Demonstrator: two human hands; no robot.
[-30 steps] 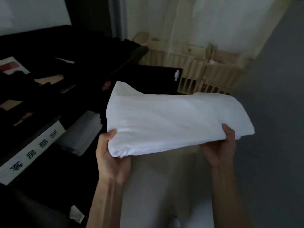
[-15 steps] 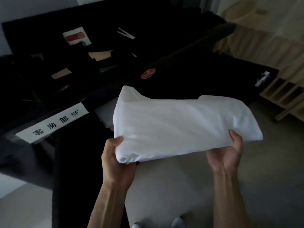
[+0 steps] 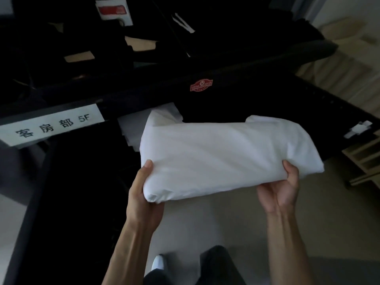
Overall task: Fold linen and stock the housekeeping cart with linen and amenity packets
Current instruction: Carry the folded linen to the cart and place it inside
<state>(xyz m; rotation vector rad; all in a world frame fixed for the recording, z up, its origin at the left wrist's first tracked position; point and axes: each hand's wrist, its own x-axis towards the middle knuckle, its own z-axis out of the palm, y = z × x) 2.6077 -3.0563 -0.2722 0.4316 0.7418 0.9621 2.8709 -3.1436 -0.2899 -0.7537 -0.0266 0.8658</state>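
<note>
Two grips on one folded white linen bundle (image 3: 228, 159): left hand (image 3: 144, 200) clamped at near-left corner, right hand (image 3: 281, 192) clamped under right end. Beyond bundle, black housekeeping cart (image 3: 236, 95); one linen stack (image 3: 133, 128) inside, possibly more. One white label (image 3: 51, 124) left.

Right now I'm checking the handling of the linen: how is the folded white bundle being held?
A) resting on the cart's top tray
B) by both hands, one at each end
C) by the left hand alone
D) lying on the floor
B: the left hand and the right hand each grip one end of the folded white bundle, held up in front of the black cart.
</note>
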